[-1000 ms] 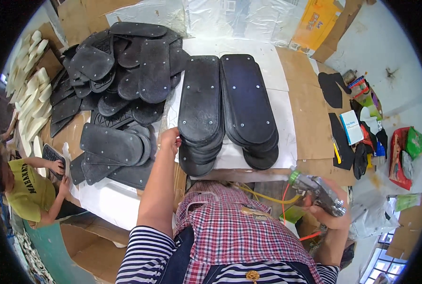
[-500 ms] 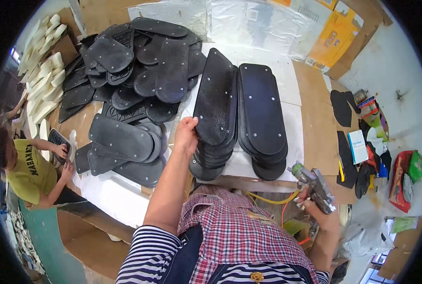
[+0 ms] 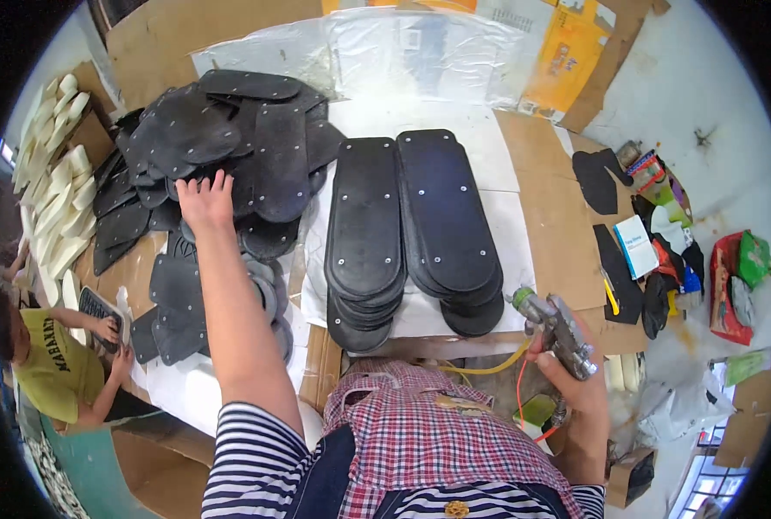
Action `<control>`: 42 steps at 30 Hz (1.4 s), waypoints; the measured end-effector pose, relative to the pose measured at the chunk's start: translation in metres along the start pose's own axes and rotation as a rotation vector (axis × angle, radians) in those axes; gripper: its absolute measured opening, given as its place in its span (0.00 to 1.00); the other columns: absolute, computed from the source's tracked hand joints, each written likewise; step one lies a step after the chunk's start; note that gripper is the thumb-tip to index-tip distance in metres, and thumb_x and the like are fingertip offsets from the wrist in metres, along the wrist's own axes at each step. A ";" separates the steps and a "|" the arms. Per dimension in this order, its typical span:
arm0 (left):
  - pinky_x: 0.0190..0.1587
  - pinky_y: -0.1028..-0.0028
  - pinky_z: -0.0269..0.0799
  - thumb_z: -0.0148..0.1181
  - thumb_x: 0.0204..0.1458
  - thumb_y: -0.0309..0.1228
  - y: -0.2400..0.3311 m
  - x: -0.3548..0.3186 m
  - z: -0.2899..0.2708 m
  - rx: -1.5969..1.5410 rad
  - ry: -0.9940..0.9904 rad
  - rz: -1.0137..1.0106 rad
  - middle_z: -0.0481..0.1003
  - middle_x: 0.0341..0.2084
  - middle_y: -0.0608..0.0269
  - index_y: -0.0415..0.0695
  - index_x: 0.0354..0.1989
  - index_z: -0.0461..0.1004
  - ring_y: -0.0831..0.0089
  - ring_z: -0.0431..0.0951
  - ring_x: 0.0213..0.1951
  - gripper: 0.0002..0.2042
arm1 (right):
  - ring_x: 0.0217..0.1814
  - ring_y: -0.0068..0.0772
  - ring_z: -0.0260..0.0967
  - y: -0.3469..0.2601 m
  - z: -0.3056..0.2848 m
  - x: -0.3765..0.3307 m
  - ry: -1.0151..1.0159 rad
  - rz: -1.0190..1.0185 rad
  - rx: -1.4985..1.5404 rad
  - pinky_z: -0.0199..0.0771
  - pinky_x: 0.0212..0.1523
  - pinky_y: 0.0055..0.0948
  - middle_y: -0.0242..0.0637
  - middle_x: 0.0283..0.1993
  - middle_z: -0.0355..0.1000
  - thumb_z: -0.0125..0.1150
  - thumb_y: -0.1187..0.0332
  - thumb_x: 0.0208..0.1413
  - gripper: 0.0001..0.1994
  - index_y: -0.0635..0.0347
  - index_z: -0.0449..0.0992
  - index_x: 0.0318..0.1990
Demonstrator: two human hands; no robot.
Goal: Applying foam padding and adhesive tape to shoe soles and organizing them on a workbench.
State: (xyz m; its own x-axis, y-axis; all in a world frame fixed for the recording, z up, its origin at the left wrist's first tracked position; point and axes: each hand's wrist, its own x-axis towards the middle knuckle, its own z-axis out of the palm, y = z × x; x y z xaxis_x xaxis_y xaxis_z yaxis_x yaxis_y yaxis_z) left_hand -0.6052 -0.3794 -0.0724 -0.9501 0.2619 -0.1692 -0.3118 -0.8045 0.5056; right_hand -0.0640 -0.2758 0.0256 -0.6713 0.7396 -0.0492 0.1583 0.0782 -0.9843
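Observation:
My left hand (image 3: 205,203) is stretched out over a heap of black studded pads (image 3: 275,164), fingers apart. Whether the fingertips touch a pad I cannot tell. Near the table's front right edge, my right hand (image 3: 575,385) grips a metal spray gun (image 3: 567,339) with a green ring at its front end. Between my hands lie two neat stacks of long, rounded black pads, a left stack (image 3: 364,216) and a right stack (image 3: 447,203), with small shiny studs on their tops. A smaller group of pads (image 3: 178,290) lies partly hidden behind my left forearm.
Yellow hose (image 3: 493,368) and an orange hose (image 3: 520,394) hang below the table edge. A co-worker in a yellow shirt (image 3: 57,359) handles a dark pad at far left, near piled cream-coloured pieces (image 3: 65,208). A box cutter (image 3: 610,292) and packets lie at right.
My left hand has left the left stack and moved left to the heap. That stack's top pad, tilted before, now lies flat and aligned. The spray gun stays in my right hand.

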 end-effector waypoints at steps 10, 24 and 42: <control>0.35 0.72 0.69 0.53 0.53 0.35 -0.113 -0.149 -0.088 0.501 -0.073 -0.504 0.72 0.41 0.56 0.40 0.49 0.65 0.64 0.74 0.35 0.17 | 0.33 0.30 0.71 -0.022 -0.018 -0.012 0.427 0.008 -0.008 0.71 0.38 0.28 0.38 0.33 0.72 0.62 0.74 0.47 0.14 0.67 0.71 0.43; 0.31 0.75 0.70 0.48 0.53 0.25 -0.161 -0.227 -0.104 0.715 -0.041 -0.623 0.74 0.30 0.61 0.41 0.44 0.66 0.71 0.75 0.28 0.10 | 0.33 0.23 0.70 -0.024 -0.070 -0.095 0.166 0.130 -0.230 0.71 0.36 0.25 0.35 0.34 0.71 0.63 0.75 0.42 0.28 0.67 0.65 0.54; 0.35 0.71 0.71 0.50 0.52 0.24 -0.216 -0.285 -0.039 0.841 -0.099 -0.843 0.72 0.41 0.55 0.41 0.53 0.60 0.66 0.75 0.30 0.18 | 0.33 0.25 0.69 -0.009 -0.112 -0.112 0.179 0.124 -0.068 0.70 0.36 0.25 0.35 0.32 0.71 0.64 0.77 0.41 0.31 0.67 0.62 0.57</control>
State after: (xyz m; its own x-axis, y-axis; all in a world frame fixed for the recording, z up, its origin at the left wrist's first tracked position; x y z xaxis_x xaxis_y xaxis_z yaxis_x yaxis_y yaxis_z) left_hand -0.2667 -0.3015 -0.1663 -0.4294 0.6098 -0.6662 -0.7069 0.2321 0.6681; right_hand 0.0903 -0.2845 0.0586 -0.5050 0.8529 -0.1324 0.2846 0.0197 -0.9585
